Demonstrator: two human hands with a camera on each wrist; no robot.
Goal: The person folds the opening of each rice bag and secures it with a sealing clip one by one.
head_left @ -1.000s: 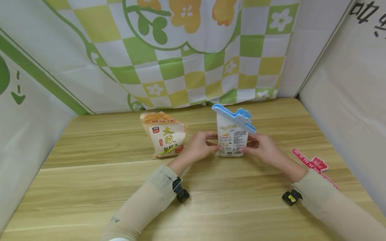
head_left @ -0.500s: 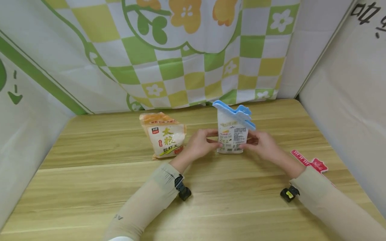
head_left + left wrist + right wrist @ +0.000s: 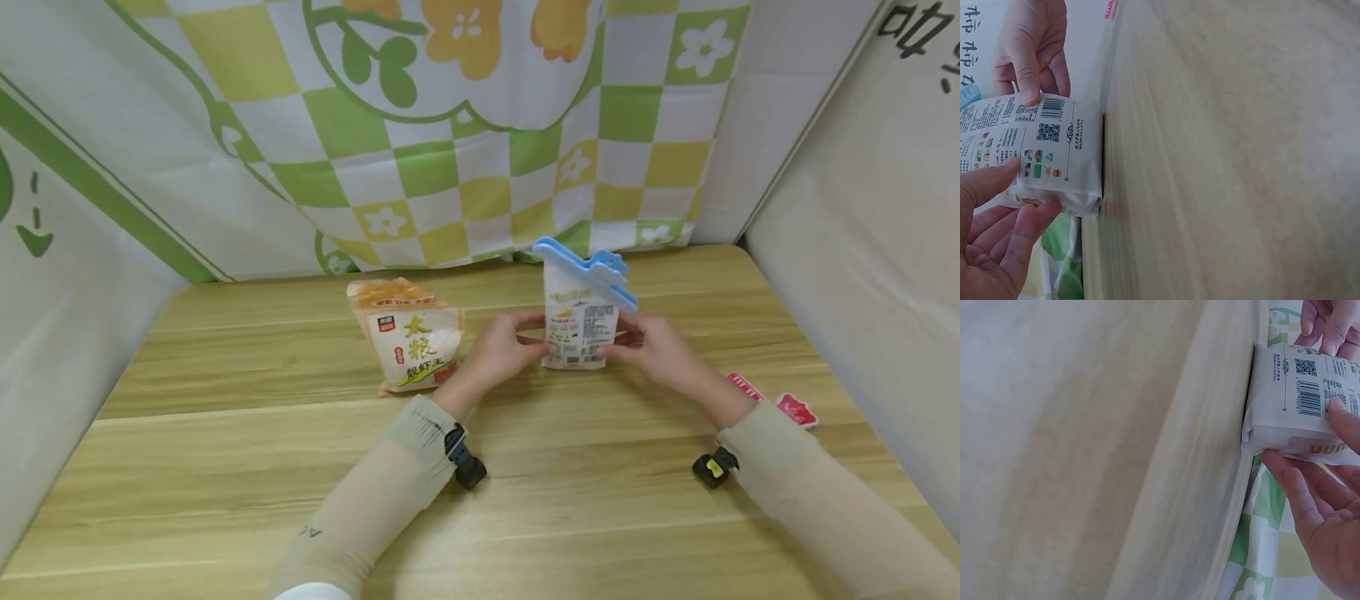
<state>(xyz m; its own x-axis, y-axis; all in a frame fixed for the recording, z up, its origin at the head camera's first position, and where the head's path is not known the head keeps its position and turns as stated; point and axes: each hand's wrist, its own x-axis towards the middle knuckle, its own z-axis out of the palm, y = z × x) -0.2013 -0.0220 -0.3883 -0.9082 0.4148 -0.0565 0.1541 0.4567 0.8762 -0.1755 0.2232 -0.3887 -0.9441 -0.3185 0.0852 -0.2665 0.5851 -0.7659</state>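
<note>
Saw at the far left a white wall panel (image 3: 67, 275) with a green stripe, then an orange-and-white bag (image 3: 412, 350) standing on the wooden table (image 3: 225, 467), Chinese characters across its front. Found just right of it the left hand (image 3: 504, 346), clamped on the left side of a white package (image 3: 581, 321), thumb on the front face and fingertips at the side. Found that package upright between both hands, toward the far edge of the table; could not tell its base as touching or just off the wood. Noted a blue clip (image 3: 588, 271) slanting across its top, lower at the right. Found the right hand (image 3: 656, 350) likewise clamped on the package's right side, thumb in front. Saw farther right a red clip (image 3: 797, 410), partly hidden by the right sleeve (image 3: 780, 458).
</note>
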